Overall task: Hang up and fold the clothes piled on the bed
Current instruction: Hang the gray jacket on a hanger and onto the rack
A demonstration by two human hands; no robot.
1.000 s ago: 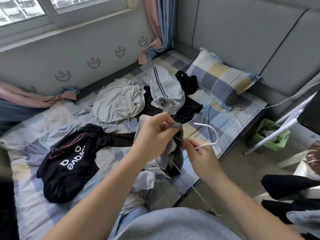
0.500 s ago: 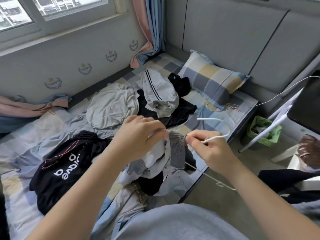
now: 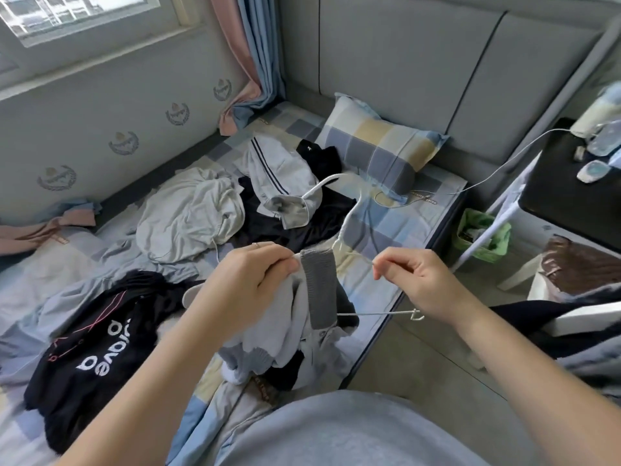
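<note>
The left hand (image 3: 248, 284) grips the top (image 3: 319, 290) beside its grey collar, and the right hand (image 3: 420, 284) pinches the hanger (image 3: 316, 189) wire. Both are held over the bed (image 3: 386, 230) edge. The hanger lies from 9 to 3 o'clock with its hook toward 12. The top is bunched at 9, nearer the left hand. I judge it must be spread toward 3.

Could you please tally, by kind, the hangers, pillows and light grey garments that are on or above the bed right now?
White hanger: 1
Checked pillow: 1
Light grey garments: 3, namely the held garment, the crumpled garment and the striped garment
Total: 5
</note>
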